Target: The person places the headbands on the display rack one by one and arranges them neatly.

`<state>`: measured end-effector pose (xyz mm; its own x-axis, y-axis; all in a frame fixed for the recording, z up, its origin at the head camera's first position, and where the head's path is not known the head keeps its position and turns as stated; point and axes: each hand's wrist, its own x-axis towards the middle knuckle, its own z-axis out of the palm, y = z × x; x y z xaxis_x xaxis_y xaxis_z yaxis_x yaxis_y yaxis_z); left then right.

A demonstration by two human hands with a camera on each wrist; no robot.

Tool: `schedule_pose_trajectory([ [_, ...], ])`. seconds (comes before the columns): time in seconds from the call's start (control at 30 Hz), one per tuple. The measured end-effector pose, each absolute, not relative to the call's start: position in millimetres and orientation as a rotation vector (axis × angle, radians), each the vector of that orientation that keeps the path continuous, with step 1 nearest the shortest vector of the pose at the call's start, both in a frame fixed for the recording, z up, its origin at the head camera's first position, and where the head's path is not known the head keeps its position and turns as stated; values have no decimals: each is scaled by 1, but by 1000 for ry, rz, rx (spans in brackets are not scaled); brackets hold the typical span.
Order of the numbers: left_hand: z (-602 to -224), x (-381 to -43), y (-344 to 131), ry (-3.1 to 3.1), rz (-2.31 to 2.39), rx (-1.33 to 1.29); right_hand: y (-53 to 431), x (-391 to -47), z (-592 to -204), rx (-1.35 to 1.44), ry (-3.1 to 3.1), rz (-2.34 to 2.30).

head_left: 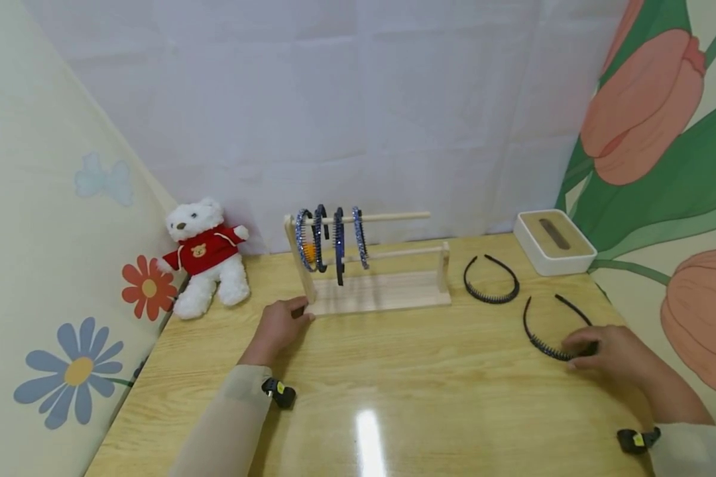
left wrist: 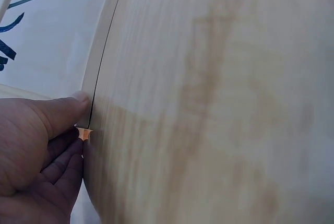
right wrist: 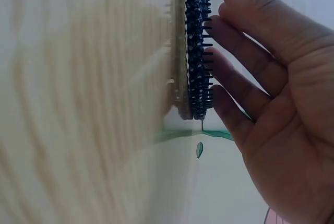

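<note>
A wooden headband rack (head_left: 382, 291) with two dowel rods stands at the middle of the table. Several dark and glittery blue headbands (head_left: 339, 245) hang at the left of its upper rod. My left hand (head_left: 279, 326) holds the front left corner of the rack's base, thumb on the edge (left wrist: 94, 85) and fingers curled by the corner. At the right, a black toothed headband (head_left: 545, 348) lies on the table. My right hand (head_left: 611, 351) is at its curved end, with loosely bent fingers (right wrist: 242, 78) beside the teeth. Another black headband (head_left: 494, 298) lies further back.
A white teddy bear (head_left: 209, 258) in a red sweater sits at the back left. In the back right corner stands a white box (head_left: 555, 242) with a tan top. A white cloth (head_left: 358, 119) hangs behind the table; painted walls flank it.
</note>
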<state>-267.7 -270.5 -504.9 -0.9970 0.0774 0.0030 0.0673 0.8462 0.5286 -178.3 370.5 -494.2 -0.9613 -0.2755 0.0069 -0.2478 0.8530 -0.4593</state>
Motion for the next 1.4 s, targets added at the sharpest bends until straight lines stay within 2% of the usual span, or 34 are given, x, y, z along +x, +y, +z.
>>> schedule_pose_trajectory([
  [0.53,-504,-271,-273,2999,864,98,371,-181,-497,-536,3000,-636],
  [0.7,-505,-271,-272,3009,846,122,368,-178,-491,-364,2959,-745],
  [0.83,-505,-269,-271,3010,838,125,361,-178,-484,-262,2899,-1092],
  [0.93,-505,-268,-271,3014,836,120,353,-181,-481,-331,2754,-1565],
  [1.07,-506,-268,-271,3022,841,137,337,-191,-478,-520,2073,-2357],
  [1.13,-507,-268,-271,3028,839,142,328,-197,-474,-594,1631,-2597],
  [1.23,-508,-268,-270,3031,838,136,314,-205,-466,-649,1258,-2708],
  [1.4,-508,-268,-271,3027,853,123,290,-220,-450,-664,1129,-2734],
])
